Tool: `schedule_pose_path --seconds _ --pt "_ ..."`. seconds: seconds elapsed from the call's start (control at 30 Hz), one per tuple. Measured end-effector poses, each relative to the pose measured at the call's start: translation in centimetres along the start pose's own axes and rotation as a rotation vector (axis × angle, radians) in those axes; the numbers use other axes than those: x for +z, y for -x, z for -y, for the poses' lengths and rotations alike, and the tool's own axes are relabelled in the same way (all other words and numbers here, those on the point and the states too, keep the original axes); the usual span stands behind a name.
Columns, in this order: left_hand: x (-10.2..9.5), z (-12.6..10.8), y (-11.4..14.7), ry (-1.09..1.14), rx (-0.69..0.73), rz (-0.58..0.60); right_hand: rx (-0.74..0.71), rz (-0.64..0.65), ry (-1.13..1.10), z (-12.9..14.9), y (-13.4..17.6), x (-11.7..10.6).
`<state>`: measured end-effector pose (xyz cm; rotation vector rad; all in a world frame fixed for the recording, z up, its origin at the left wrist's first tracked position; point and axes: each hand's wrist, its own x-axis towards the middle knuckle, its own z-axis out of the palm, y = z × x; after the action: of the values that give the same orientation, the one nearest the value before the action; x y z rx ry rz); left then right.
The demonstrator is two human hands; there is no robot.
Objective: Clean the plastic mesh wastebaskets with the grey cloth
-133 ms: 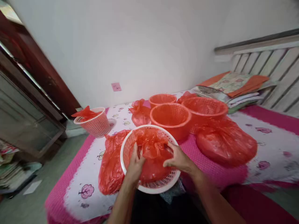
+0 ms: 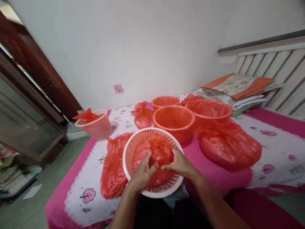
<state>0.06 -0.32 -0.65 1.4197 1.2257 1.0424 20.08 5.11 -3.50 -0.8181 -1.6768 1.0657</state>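
A white-rimmed plastic basket (image 2: pixel 128 144) with mesh walls is right in front of me, above the near edge of the bed. Inside it sits a bulging red plastic bag (image 2: pixel 158 144), its top bunched and crumpled. At the bag's near left side, my left hand (image 2: pixel 143 171) has its thumb and forefinger apart, fingertips against the plastic. My right hand (image 2: pixel 181 163) reaches in over the basket's right rim, thumb and fingers spread around the bag's right side. The bag's contents cannot be made out.
A flattened red bag (image 2: pixel 115 168) lies left of the basket. Beyond it stand a pink basket (image 2: pixel 98 127), a tied red bag (image 2: pixel 144 119) and several red baskets (image 2: pixel 175 122). At right are a large full red bag (image 2: pixel 231 146) and folded bedding (image 2: pixel 240 86).
My left hand has moved right and inward, toward the middle of the bag. My right hand has shifted slightly inward. The bag's bunched top has changed shape; the basket stays in place.
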Motion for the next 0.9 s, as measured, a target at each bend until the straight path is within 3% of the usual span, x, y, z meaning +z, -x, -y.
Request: schedule_pose_path --seconds 0.13,0.23,0.4,0.53,0.63,0.73,0.8,0.9 --pt "0.3 -0.4 0.3 -0.259 0.056 0.176 -0.031 0.054 -0.212 0.7 0.3 0.5" --pt "0.6 -1.1 0.5 -0.338 0.082 0.197 0.022 0.102 -0.313 1.0 0.3 0.5" --pt "1.3 -1.5 0.5 -0.432 0.111 0.17 0.003 0.106 -0.289 0.4 0.1 0.2" --pt "1.7 -1.1 0.5 -0.445 0.301 0.019 -0.01 0.119 -0.254 0.0 0.1 0.0" --pt "0.9 -1.6 0.9 -0.409 0.495 -0.294 0.0 0.078 -0.264 -0.2 0.1 -0.4" --pt "-1.3 -2.7 0.8 -0.55 0.57 -0.632 -0.017 -0.04 -0.258 -0.5 0.0 -1.0" --pt "-3.1 -3.0 -0.3 -0.674 0.5 -0.68 -0.056 -0.105 -0.226 -0.6 -0.2 -1.3" --pt "-5.4 -2.4 -3.0 -0.635 0.277 -0.573 -0.083 -0.122 -0.181 -0.8 -0.4 -1.4"
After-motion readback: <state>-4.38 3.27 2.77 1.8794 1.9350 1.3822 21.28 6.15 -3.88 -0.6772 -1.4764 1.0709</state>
